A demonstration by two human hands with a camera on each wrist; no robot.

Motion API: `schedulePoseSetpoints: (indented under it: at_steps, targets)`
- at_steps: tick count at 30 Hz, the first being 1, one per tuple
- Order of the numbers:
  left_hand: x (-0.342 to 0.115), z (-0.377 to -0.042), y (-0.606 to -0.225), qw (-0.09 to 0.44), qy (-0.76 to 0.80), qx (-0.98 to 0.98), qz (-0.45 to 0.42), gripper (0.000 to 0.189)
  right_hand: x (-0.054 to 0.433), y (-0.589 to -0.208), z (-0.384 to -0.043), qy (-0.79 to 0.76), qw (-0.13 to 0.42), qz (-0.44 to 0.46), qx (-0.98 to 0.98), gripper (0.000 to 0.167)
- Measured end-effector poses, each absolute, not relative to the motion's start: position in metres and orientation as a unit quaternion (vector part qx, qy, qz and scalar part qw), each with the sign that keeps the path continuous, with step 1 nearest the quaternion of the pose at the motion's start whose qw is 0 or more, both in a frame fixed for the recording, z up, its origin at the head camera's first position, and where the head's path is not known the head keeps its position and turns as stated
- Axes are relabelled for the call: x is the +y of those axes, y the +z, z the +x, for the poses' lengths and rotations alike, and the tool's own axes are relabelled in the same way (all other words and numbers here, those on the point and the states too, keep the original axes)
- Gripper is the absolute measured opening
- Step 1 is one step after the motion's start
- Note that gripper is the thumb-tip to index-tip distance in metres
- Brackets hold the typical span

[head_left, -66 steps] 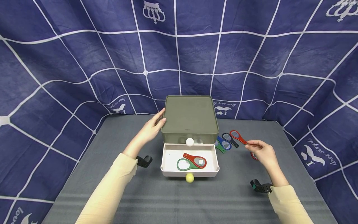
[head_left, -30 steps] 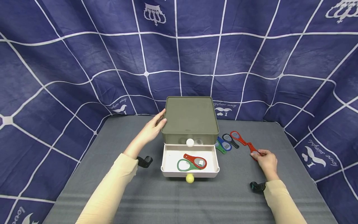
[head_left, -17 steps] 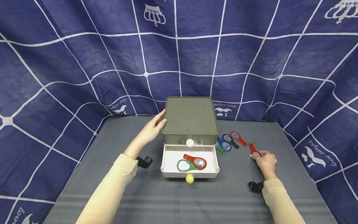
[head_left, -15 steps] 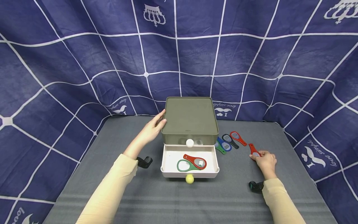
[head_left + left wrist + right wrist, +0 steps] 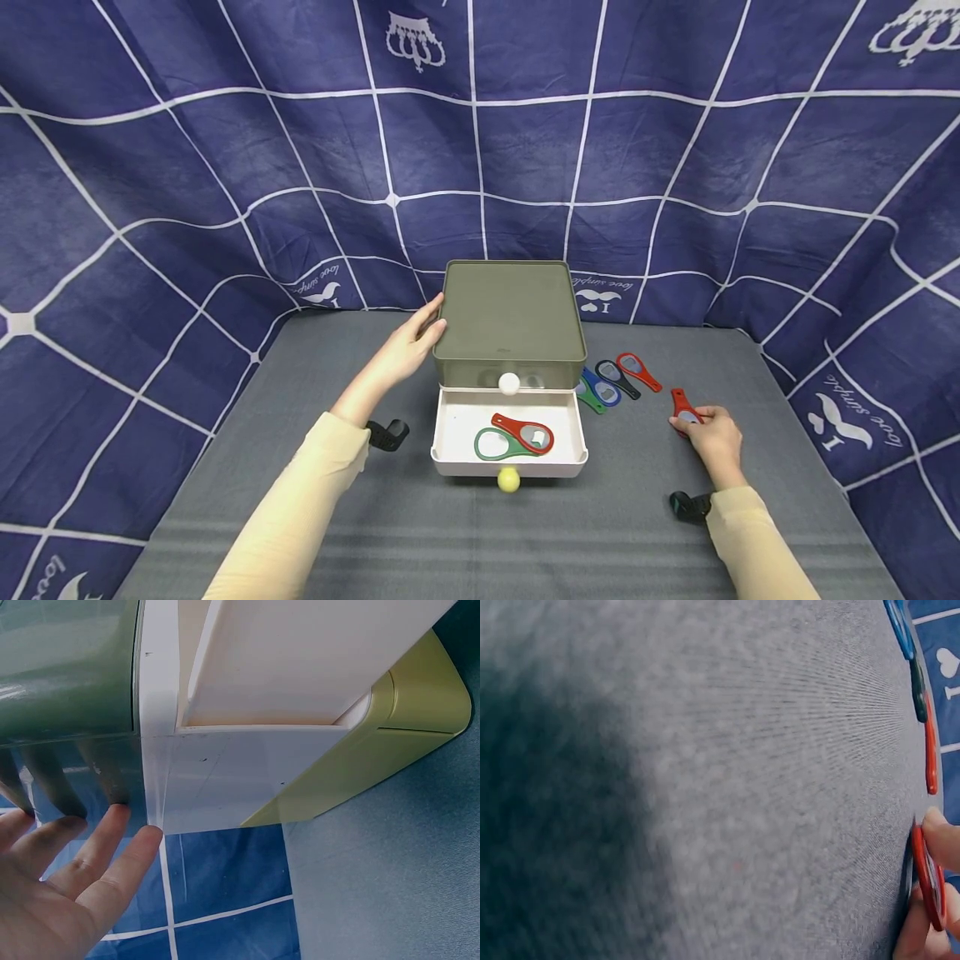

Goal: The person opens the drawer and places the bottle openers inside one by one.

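Observation:
My left hand rests with extended fingers against the left side of the drawer box. In the left wrist view, its fingertips touch the box's see-through wall. The lower white drawer is pulled out, and a red magnifying glass lies across a green magnifying glass inside. To the right, my right hand pinches another red magnifying glass by its round rim, handle pointing away. The right wrist view shows the thumb on one face of this magnifying glass, fingers behind.
Right of the box, a green magnifying glass, a blue one, a black one and a red one lie in a row on the grey table. A blue curtain hangs behind.
My right hand has moved nearer, from the magnifying glass's handle end to its round head. The handle has separated from the neighbouring red magnifying glass. My left hand has stayed at the box.

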State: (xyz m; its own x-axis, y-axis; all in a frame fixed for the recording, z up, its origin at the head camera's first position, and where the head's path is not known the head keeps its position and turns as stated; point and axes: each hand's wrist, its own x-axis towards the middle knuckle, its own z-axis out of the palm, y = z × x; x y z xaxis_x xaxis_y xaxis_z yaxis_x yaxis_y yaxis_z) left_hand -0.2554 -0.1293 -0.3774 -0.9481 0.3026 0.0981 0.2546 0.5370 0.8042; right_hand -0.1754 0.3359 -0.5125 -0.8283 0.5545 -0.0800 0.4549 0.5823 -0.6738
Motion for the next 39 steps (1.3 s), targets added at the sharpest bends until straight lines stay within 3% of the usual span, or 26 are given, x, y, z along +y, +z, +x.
schedulePoseSetpoints:
  at_steps: [7, 26, 39]
  targets:
    - [-0.13, -0.255, -0.377, 0.032, 0.452, 0.878, 0.157, 0.057, 0.338, -0.506, -0.17, 0.383, 0.078, -0.291, -0.873, 0.034]
    - [-0.13, -0.255, -0.377, 0.033, 0.456, 0.875, 0.161, 0.057, 0.308, -0.443, -0.159, 0.474, 0.004, -0.178, -0.863, 0.048]
    - [-0.13, -0.255, -0.377, 0.034, 0.459, 0.873, 0.158, 0.057, 0.269, -0.399, -0.142, 0.519, -0.059, -0.071, -0.85, 0.04]
